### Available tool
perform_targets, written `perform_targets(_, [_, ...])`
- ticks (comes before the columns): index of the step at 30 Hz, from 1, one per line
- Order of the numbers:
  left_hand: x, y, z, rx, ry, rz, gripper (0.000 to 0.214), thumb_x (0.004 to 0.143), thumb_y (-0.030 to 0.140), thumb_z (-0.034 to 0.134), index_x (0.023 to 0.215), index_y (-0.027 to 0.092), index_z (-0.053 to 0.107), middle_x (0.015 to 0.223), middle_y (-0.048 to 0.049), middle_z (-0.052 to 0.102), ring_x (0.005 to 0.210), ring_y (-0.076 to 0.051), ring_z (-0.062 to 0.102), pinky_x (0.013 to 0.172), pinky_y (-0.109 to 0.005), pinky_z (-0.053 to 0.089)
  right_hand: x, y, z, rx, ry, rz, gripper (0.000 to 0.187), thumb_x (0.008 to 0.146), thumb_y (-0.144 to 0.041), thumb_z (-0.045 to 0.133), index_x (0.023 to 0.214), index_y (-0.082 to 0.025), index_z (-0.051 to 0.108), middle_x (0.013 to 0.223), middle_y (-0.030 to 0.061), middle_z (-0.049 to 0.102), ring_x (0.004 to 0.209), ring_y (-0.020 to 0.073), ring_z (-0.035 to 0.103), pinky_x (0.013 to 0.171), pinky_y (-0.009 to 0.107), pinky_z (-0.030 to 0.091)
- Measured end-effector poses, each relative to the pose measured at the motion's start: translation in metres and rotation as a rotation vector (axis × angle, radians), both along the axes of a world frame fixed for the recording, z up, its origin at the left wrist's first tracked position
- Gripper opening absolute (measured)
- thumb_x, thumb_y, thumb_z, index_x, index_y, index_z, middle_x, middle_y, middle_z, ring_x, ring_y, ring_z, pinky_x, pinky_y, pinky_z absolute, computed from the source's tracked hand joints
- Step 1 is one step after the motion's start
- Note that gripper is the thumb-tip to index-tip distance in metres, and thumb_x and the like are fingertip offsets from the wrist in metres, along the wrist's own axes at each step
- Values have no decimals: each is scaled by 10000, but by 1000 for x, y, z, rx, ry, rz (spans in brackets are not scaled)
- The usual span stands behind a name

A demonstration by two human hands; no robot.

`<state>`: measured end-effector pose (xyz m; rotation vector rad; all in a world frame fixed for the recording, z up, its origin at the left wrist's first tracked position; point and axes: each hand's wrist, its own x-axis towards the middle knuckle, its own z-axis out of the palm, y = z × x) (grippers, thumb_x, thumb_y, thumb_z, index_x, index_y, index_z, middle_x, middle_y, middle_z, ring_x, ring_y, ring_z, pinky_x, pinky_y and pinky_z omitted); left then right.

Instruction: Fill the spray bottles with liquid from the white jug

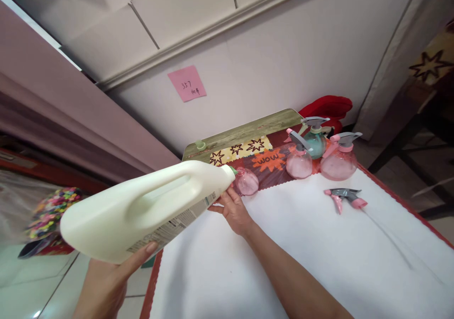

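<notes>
My left hand (106,281) grips the base of a large cream plastic jug (142,205), tipped on its side with its neck pointing right. The neck meets the mouth of a small open pink round bottle (247,181) on the table. My right hand (232,210) is closed around the lower side of that pink bottle, just under the jug's neck. A loose pink and grey spray head (345,197) with a long clear tube lies on the white cloth (319,243).
Three round spray bottles with trigger heads stand at the table's far end: two pink (299,160) (339,158) and one teal (315,139). A green cap (200,144) lies on the bare wood. A red object (328,107) lies behind, and a pink note (187,83) sticks to the wall.
</notes>
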<state>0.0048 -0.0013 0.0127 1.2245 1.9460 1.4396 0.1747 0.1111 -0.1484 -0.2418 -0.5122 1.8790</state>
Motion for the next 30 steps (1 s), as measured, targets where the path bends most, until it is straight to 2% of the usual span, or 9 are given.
perform_targets(12, [1, 1, -1, 8, -9, 11, 721, 455, 278, 939, 1142, 214, 730, 1064, -65, 787, 1171, -329, 664, 987, -376, 553, 1, 1, -2, 11, -32, -3, 400, 866, -515, 712, 1172, -262, 664, 1027, 30, 705, 915, 182, 669, 864, 407, 600])
perform_targets(22, [-1, 1, -2, 26, -30, -14, 780, 468, 239, 936, 1213, 221, 704, 1102, -65, 779, 1194, -323, 653, 972, -353, 562, 1, 1, -2, 15, -32, -2, 397, 871, -509, 714, 1181, -267, 664, 1027, 30, 708, 903, 179, 672, 864, 401, 599])
perform_targets(30, [-2, 4, -3, 84, -63, -53, 850, 466, 187, 936, 1273, 217, 669, 1108, -57, 782, 1200, -314, 652, 885, -307, 609, 0, 1, -1, 10, -34, -3, 388, 872, -503, 721, 1169, -259, 673, 1008, 24, 700, 889, 168, 671, 850, 383, 607])
